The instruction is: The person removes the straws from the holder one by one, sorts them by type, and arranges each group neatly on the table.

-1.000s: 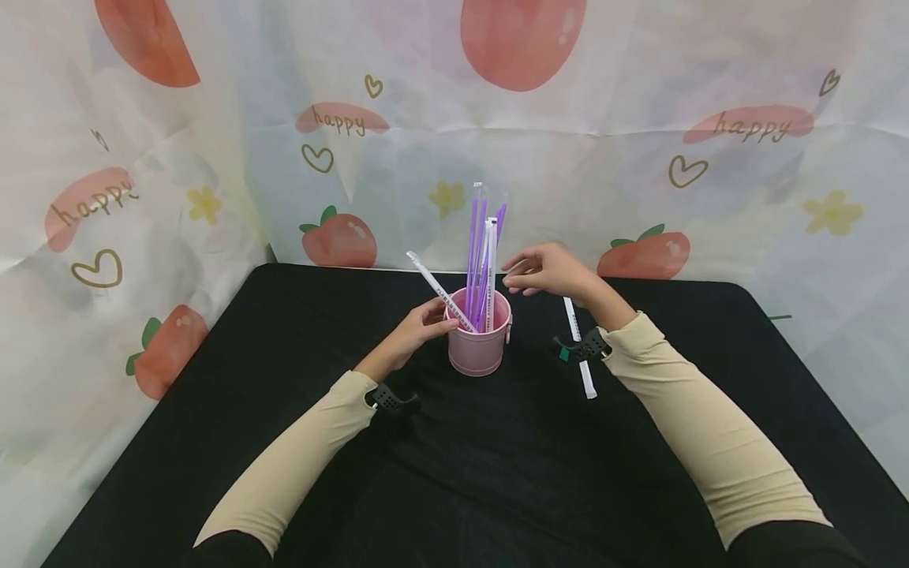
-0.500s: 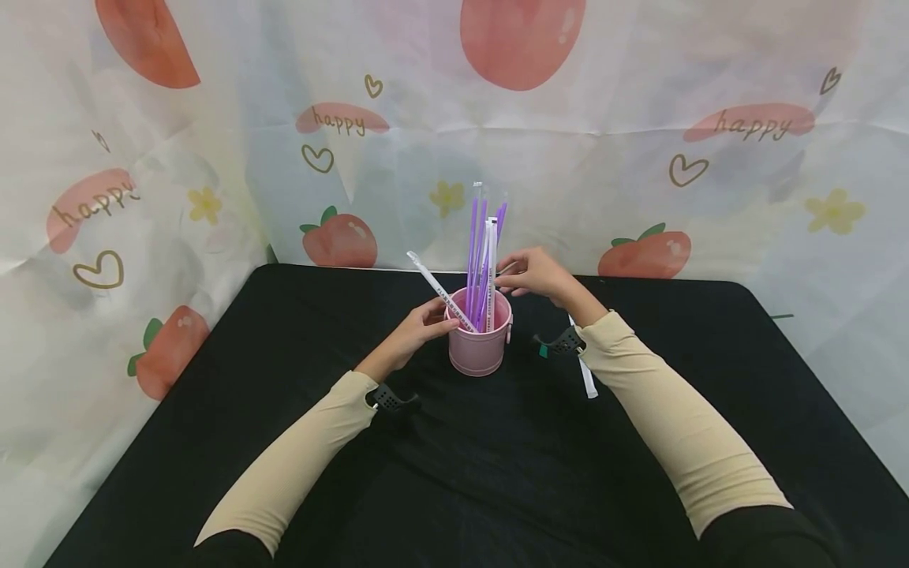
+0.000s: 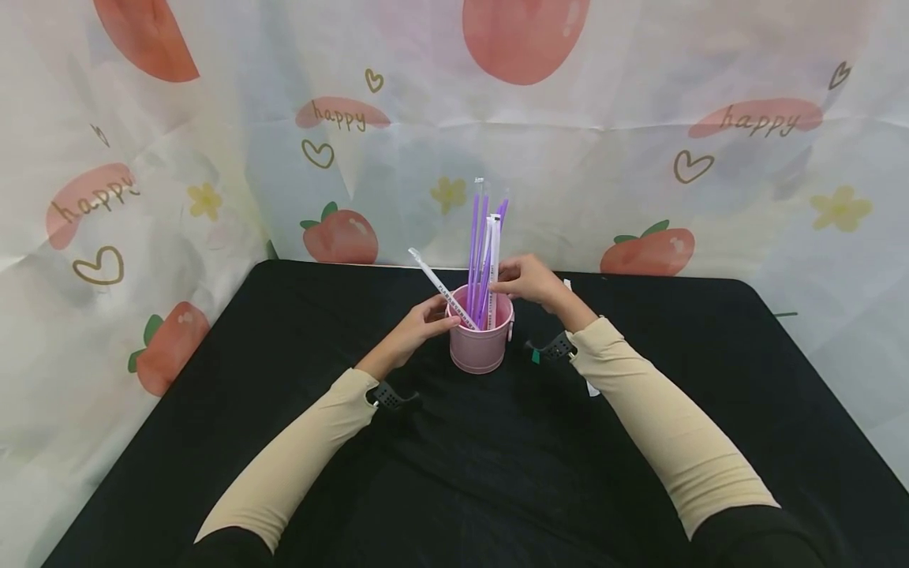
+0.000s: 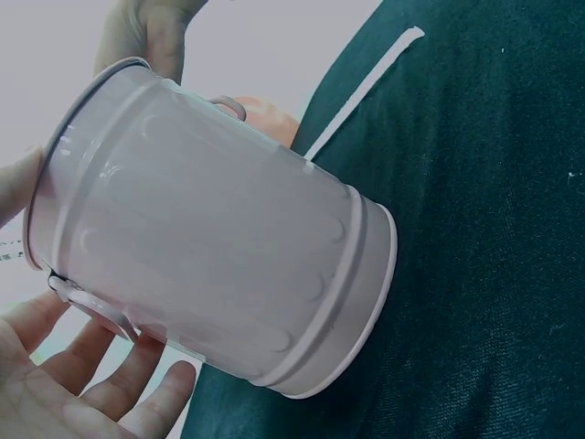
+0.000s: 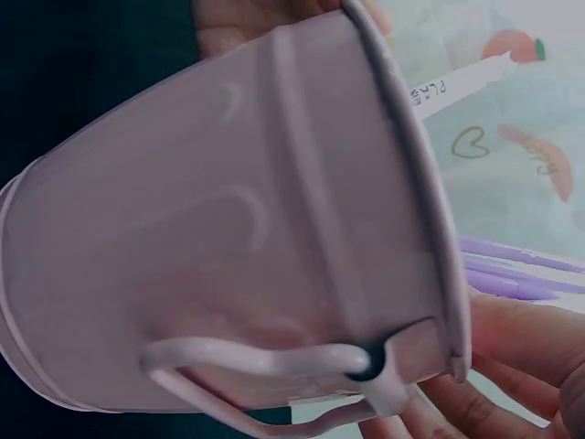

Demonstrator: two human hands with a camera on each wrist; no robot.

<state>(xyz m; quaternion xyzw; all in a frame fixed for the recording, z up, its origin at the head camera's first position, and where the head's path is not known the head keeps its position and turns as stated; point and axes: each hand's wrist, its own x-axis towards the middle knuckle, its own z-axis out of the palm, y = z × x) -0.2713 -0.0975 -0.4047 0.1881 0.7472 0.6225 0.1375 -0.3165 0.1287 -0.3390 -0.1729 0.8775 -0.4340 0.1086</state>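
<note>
A pink metal bucket [image 3: 477, 351] stands upright on the table with purple straws [image 3: 474, 252] and paper-wrapped white straws [image 3: 495, 264] in it. One wrapped straw [image 3: 442, 285] leans out over the left rim. My left hand [image 3: 419, 327] holds the bucket's left side, thumb at the rim and fingers outside by a handle [image 4: 96, 311]. At the opposite rim is my right hand [image 3: 533, 284], its thumb close to the straws; the right wrist view shows its fingers [image 5: 475, 402] partly behind the bucket, so whether they pinch anything is hidden.
Another wrapped straw [image 4: 366, 91] lies on the black-covered table [image 3: 454, 481] right of the bucket, mostly behind my right forearm in the head view. A patterned cloth backdrop [image 3: 412, 142] rises directly behind the table's far edge.
My right hand has moved left and slightly down, from beside the bucket to its right rim and the straws. The left hand, bucket and straws stay in place.
</note>
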